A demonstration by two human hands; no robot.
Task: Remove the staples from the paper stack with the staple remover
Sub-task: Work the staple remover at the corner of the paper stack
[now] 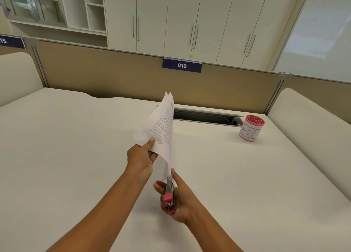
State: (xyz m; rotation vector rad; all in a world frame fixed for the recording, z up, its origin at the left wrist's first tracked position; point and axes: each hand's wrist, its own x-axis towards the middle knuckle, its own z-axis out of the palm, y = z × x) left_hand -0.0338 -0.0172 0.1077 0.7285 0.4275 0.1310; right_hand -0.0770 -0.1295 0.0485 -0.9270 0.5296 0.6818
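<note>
My left hand [141, 159] holds a printed white paper stack [161, 126] up in the air, tilted almost edge-on to me, thumb pinching its lower left edge. Below it my right hand [177, 200] grips a metal staple remover with pink ends [169, 193]. The tool's tip meets the lowest corner of the stack. No staple can be made out; the corner is hidden by the tool and my fingers.
The cream desk [76, 147] stretches around my arms. A pink-rimmed cup with blue letters [250, 128] stands at the back right, beside an open cable slot [205, 116]. A tan partition with a "016" label [182, 65] closes the far edge.
</note>
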